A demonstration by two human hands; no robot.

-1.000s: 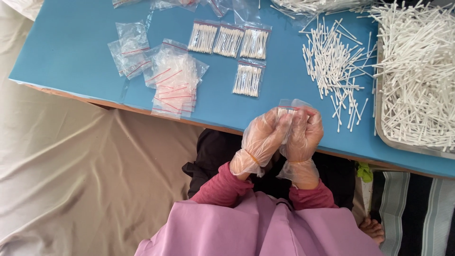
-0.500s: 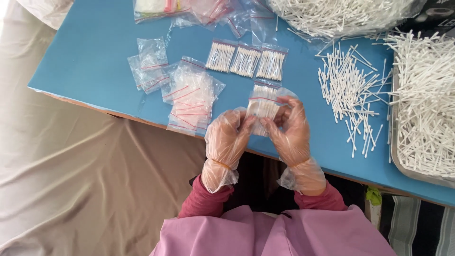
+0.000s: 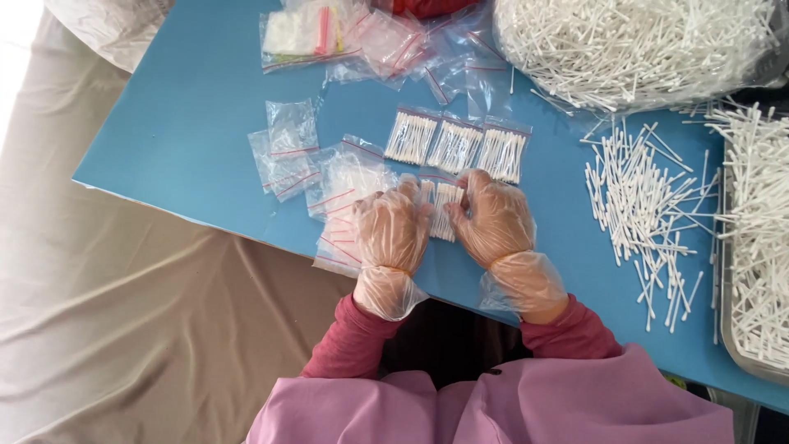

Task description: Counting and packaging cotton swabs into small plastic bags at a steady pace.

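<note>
Both hands wear clear plastic gloves. My left hand (image 3: 394, 228) and my right hand (image 3: 491, 218) lie on the blue table (image 3: 189, 140) and press a small clear zip bag of white cotton swabs (image 3: 445, 211) flat between them. Just beyond it sits a row of three filled swab bags (image 3: 457, 146). A stack of empty zip bags with red strips (image 3: 345, 189) lies under and left of my left hand.
Loose white swabs (image 3: 641, 197) are scattered to the right. A metal tray of swabs (image 3: 760, 247) stands at the right edge, a big clear sack of swabs (image 3: 633, 45) at the back. More empty bags (image 3: 283, 148) lie left, others at the back (image 3: 329, 33).
The hands held the filled bag up near my chest a second ago. They have carried it forward and set it down on the table below the row of three.
</note>
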